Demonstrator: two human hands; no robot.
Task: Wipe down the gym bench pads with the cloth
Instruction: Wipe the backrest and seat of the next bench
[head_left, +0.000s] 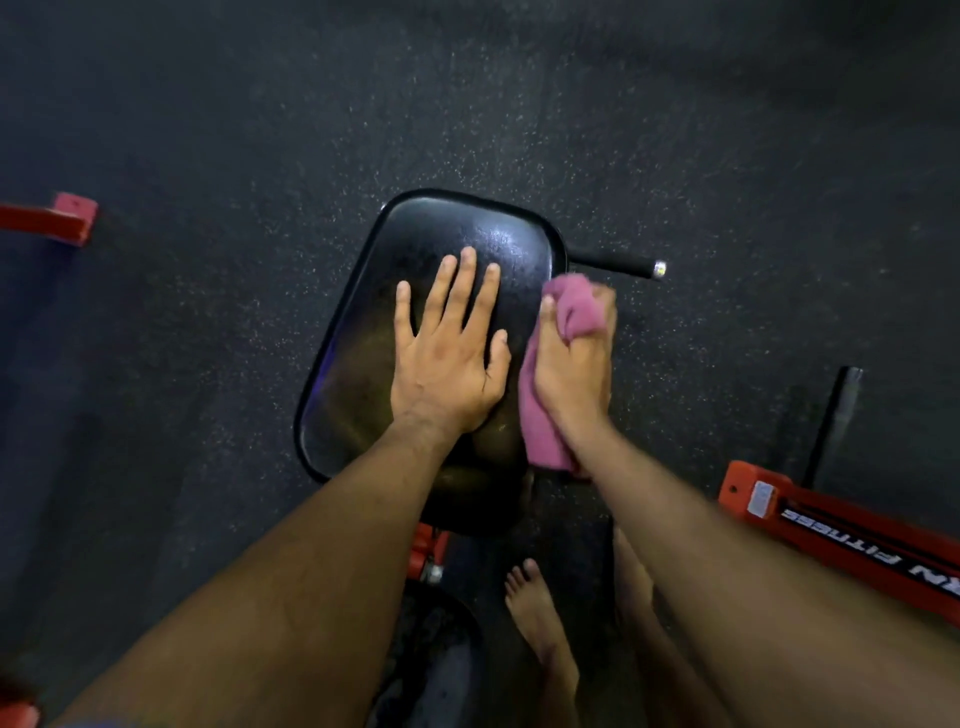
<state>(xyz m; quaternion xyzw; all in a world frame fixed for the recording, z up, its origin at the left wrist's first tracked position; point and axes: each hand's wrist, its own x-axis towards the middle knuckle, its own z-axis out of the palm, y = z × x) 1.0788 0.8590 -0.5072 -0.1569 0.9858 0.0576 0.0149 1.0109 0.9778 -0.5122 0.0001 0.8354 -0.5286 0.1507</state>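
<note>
A black, glossy bench pad (363, 364) with rounded corners fills the middle of the view, seen from above. My left hand (449, 358) lies flat on its top, fingers spread, holding nothing. My right hand (574, 364) is at the pad's right edge, closed around a pink cloth (543, 421). The cloth bunches above my fingers and hangs down along the pad's right side. The pad's near end is hidden under my forearms.
A black handle bar with a silver tip (618, 264) sticks out to the right behind the pad. Red machine frames stand at the right (831, 525) and far left (57, 221). My bare foot (540, 618) stands on the dark speckled rubber floor (208, 130).
</note>
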